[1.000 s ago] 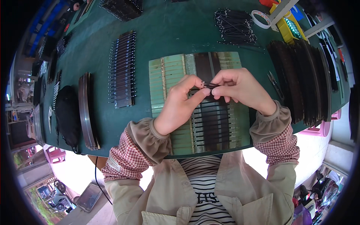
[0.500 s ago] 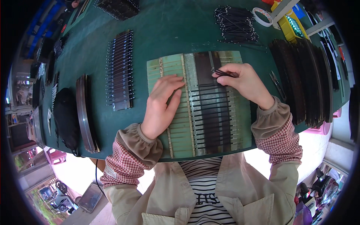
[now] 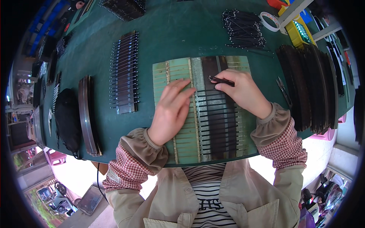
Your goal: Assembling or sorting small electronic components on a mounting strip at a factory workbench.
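Note:
A green grooved board [image 3: 182, 146] lies in front of me on the green table. Down its right half runs a dark brown strip [image 3: 210, 65], crossed by several short black wires [image 3: 216, 125] in parallel rows. My right hand [image 3: 239, 87] pinches a small bundle of black wires [image 3: 222, 80] above the strip's upper part. My left hand [image 3: 171, 110] lies over the board's ribbed left half with its fingers stretched out. Its fingertips are at the long pale rib, beside the left end of the topmost laid wire. I see nothing held in it.
A finished-looking strip with crosswise wires [image 3: 125, 72] lies to the left, near bare curved strips [image 3: 88, 114] and a black pouch [image 3: 66, 117]. At the right are tweezers [image 3: 284, 92] and stacked dark strips [image 3: 304, 87]. Farther back sit a wire pile [image 3: 243, 28], tape roll [image 3: 270, 21] and yellow bin [image 3: 298, 32].
My right hand has moved slightly left and down with the wire bundle. My left hand has shifted right, its fingertips now closer to the wire end. The whole view has shifted slightly.

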Available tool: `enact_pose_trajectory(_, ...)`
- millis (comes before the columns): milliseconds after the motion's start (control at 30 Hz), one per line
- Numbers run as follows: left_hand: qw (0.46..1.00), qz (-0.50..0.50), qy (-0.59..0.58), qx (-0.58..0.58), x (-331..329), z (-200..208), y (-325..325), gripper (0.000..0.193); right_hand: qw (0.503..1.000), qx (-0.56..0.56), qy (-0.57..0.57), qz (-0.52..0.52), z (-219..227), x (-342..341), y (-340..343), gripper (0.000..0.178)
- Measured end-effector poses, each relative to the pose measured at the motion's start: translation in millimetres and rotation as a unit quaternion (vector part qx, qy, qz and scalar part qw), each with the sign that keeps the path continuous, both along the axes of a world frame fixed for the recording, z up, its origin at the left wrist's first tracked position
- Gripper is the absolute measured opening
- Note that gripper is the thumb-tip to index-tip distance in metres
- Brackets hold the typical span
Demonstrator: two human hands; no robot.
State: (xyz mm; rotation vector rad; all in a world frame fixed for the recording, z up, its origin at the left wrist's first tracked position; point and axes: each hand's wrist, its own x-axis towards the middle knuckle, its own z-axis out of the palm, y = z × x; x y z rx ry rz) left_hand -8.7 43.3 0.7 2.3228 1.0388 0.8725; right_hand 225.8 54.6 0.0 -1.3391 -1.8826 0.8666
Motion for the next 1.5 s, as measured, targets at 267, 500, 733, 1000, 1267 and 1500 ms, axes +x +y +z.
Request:
enact_pose_trajectory(267, 0.989, -0.007, 0.133, 0.062, 8.2, 3.8, -4.9, 0.037, 0.985, 0.076, -0.139, -0.062, 15.7, 1.5, -3.8, 0.015)
enact_pose_trajectory(500, 0.994, -0.003, -0.086, -0.072, 11.0, 9.8, -1.8, 0.029, 0.994, -0.040, 0.098, -0.019, 38.0, 23.5, -2.7, 0.014)
enact_pose_trajectory(733, 0.932, 0.013, -0.215, -0.290, 32.6, 1.1, -0.9, 0.008, 0.950, -0.258, 0.167, 0.052, 44.6, 3.3, -9.7, 0.014)
enact_pose_trajectory(1000, 0.946, 0.019, -0.213, -0.243, 9.7, 3.4, 16.3, 0.010, 0.979, -0.125, 0.162, 0.026, 21.0, 25.3, 3.6, 0.013)
enact_pose_trajectory(1267, 0.998, 0.034, -0.044, -0.005, 2.9, -8.0, 16.1, 0.018, 0.985, -0.148, 0.086, 0.012, 9.2, 21.2, 15.5, 0.017)
enact_pose_trajectory(1500, 0.998, 0.038, -0.051, -0.019, 1.2, -8.5, 13.6, 0.018, 0.991, -0.113, 0.065, 0.026, 6.2, 16.0, 15.0, 0.018)
